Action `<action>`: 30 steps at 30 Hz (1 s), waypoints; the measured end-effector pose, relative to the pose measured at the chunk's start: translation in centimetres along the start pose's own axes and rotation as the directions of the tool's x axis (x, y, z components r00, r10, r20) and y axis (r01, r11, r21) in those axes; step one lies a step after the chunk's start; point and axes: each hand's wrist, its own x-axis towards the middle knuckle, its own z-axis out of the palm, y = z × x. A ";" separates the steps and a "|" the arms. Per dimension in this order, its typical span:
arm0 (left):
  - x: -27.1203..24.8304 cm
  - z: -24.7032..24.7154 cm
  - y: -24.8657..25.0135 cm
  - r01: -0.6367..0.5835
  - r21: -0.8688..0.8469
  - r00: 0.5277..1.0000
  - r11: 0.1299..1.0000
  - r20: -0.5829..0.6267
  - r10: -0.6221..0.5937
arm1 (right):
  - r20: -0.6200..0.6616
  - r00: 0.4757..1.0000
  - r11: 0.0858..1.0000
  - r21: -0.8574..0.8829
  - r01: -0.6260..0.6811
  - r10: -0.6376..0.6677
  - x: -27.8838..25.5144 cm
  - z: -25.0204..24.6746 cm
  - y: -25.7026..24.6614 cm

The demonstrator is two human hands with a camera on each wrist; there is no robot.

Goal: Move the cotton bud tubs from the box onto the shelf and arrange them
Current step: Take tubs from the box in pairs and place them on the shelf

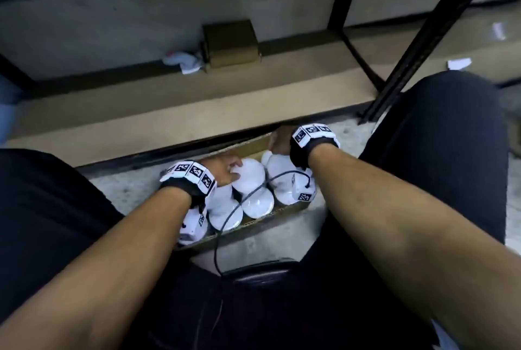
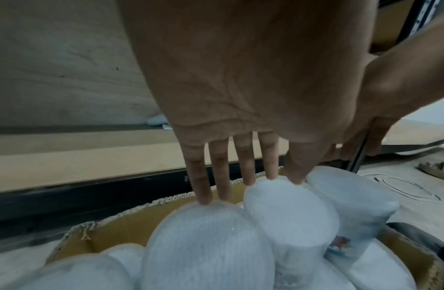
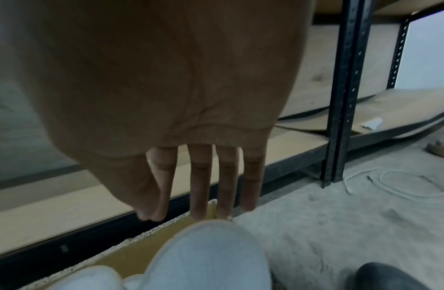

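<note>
Head view: person is crouching over a low cardboard box (image 1: 255, 222) on the floor, just near of the bottom shelf (image 1: 141, 113). Box is packed with white tubs (image 1: 248, 177), several leaning on one another. Left hand (image 1: 222, 170) is reaching in at the box's left side, fingers touching a tub top. Right hand (image 1: 282, 141) is lying at the far right corner of the box; its fingers are hidden behind the wrist strap here. Shelf is carrying a small brown carton (image 1: 229, 44) and a crumpled white rag (image 1: 183, 61) far back; no tubs up there yet.

Left wrist view: left hand (image 2: 240, 98) is spread, fingers (image 2: 202, 188) straight, tips resting on the rims of two tubs (image 2: 208, 245). Nothing grasped.

Right wrist view: right hand (image 3: 166, 98) is also released, fingers (image 3: 226, 192) straight and pointing down at the box's far edge (image 3: 151, 231), above a tub (image 3: 206, 255). Whether the tips are touching the cardboard, cannot tell. Upright post (image 3: 342, 94) is standing to the right, a white cord (image 3: 402, 186) lying on the floor beyond.

Handling, by judgement: tubs are looking like thin film-wrapped plastic, light, with smooth slippery sides that may dent under squeeze. Best hold is likely around the body just under the lid, thumb opposing fingers, lifting one clear of its leaning neighbours.
</note>
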 end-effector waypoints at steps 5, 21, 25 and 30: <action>-3.3 -2.0 1.8 0.107 0.134 0.990 0.985 0.076 -0.118 | 0.072 0.997 0.995 0.097 0.021 -0.028 -5.7 -2.6 1.0; -7.5 -1.9 2.2 0.072 0.057 0.996 0.996 -0.053 -0.069 | -0.016 0.982 0.944 0.271 0.186 -0.189 -15.3 -2.3 -1.9; -5.1 -1.0 1.3 0.004 0.080 0.989 0.997 -0.146 0.008 | -0.315 0.934 0.930 0.265 0.256 -0.167 -12.0 -1.0 -0.7; -1.7 1.4 -1.2 0.013 0.067 0.999 0.998 -0.036 -0.011 | -0.168 0.975 0.982 0.098 0.164 -0.146 -11.9 0.8 0.5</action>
